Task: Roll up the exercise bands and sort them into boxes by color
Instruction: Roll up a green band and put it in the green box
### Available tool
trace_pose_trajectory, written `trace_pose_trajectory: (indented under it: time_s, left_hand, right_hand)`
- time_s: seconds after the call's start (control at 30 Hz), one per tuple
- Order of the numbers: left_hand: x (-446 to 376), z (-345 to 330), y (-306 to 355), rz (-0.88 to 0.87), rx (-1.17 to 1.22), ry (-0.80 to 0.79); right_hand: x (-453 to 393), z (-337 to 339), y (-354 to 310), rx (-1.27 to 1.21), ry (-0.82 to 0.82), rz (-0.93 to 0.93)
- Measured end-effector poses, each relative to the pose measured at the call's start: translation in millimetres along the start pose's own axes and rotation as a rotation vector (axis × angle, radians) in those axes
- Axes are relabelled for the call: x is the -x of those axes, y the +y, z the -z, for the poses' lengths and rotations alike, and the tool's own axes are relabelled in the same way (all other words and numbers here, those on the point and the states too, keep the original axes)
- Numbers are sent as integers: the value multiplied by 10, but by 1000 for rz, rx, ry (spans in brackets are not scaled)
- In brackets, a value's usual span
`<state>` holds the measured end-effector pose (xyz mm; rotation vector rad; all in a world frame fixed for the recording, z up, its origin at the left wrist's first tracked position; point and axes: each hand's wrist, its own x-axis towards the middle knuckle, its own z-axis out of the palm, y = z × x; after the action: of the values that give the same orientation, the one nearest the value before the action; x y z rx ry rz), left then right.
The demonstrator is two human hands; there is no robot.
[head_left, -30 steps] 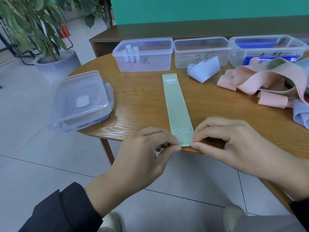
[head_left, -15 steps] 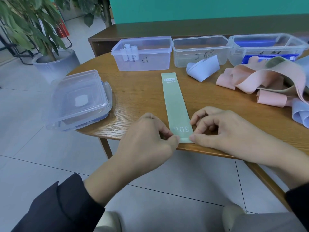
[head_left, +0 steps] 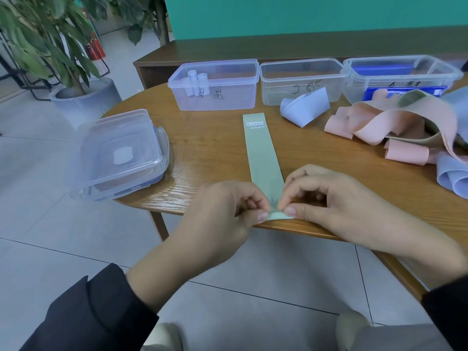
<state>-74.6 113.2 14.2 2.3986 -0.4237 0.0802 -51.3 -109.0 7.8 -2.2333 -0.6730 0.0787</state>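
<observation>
Both hands, left hand (head_left: pixel 228 211) and right hand (head_left: pixel 326 201), pinched green band's (head_left: pixel 263 153) near end; "30 LB" print had vanished under first fold; rolling begun.

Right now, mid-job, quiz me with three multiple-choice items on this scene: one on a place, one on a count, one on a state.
1. Where does the green band lie?
A. flat on the table
B. in a box
C. on the floor

2. How many open boxes stand in the back row?
A. two
B. three
C. five

3. What are both hands doing?
A. resting idle
B. pinching the band's near end
C. lifting a lid

Answers:
1 A: it stretches flat across the table.
2 B: left box, middle box, right box.
3 B: left hand and right hand pinch its near end.
</observation>
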Motion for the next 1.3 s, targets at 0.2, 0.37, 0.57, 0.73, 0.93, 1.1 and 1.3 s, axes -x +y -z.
trace_pose_trajectory:
  time_s: [0.2,0.37,0.57,0.73,0.93,1.1,1.3]
  left_hand:
    - [90,-108,-102,-213,-164,137]
    - [127,-97,-132,-243,-116,154]
    - [102,-126,-119,-192,-94,169]
    - [94,-151,-86,-186,-125,187]
    - [24,-123,1,-41,-119,138]
    - [-74,-64,54,70,-101,67]
    - [-146,-33,26,95,-118,83]
  right_hand:
    - [60,5,38,138,-15,118]
    - [161,7,63,217,-1,161]
    - [155,-44,56,194,76,152]
    - [132,-48,28,122,148,122]
    - [84,-19,-16,63,140,47]
    - [26,10,-70,51,104,-76]
    - [-46,60,-53,27,99,-226]
